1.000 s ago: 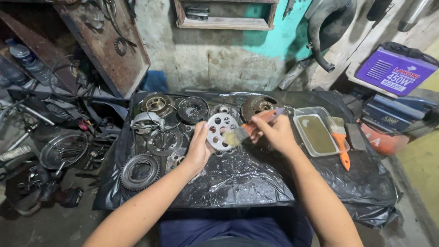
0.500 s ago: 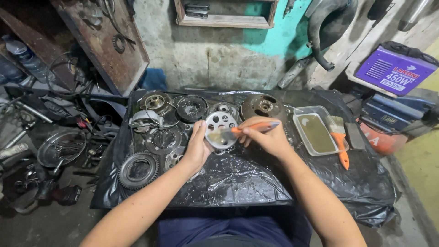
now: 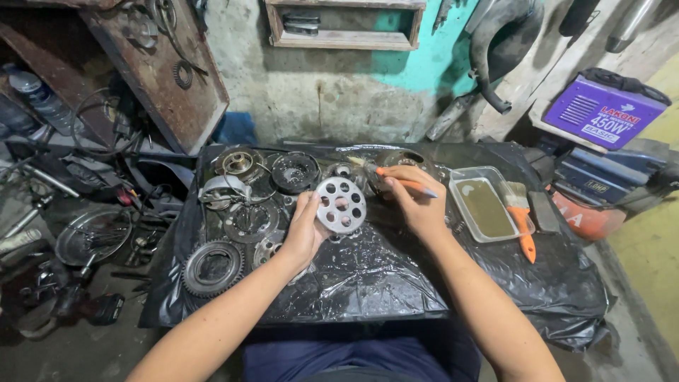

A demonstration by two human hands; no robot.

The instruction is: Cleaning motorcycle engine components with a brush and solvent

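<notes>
My left hand (image 3: 303, 230) holds a round silver metal plate with several holes (image 3: 341, 205), tilted up on edge above the black plastic sheet (image 3: 368, 276). My right hand (image 3: 417, 201) grips a small brush with an orange handle (image 3: 403, 180); its bristle end points left, just above and to the right of the plate. Behind the brush lies a dark round drum part (image 3: 399, 159). Both hands work over the middle of the sheet.
Several clutch parts lie left: a toothed ring gear (image 3: 212, 267), a flat ring (image 3: 251, 221), a basket (image 3: 296, 171), a hub (image 3: 239, 163). Right are a clear tray of murky liquid (image 3: 485, 205) and an orange-handled paintbrush (image 3: 522, 223). A purple box (image 3: 605, 110) sits far right.
My right hand has drawn the brush up and to the right, off the plate's face toward the drum part. The left hand keeps the plate in about the same place.
</notes>
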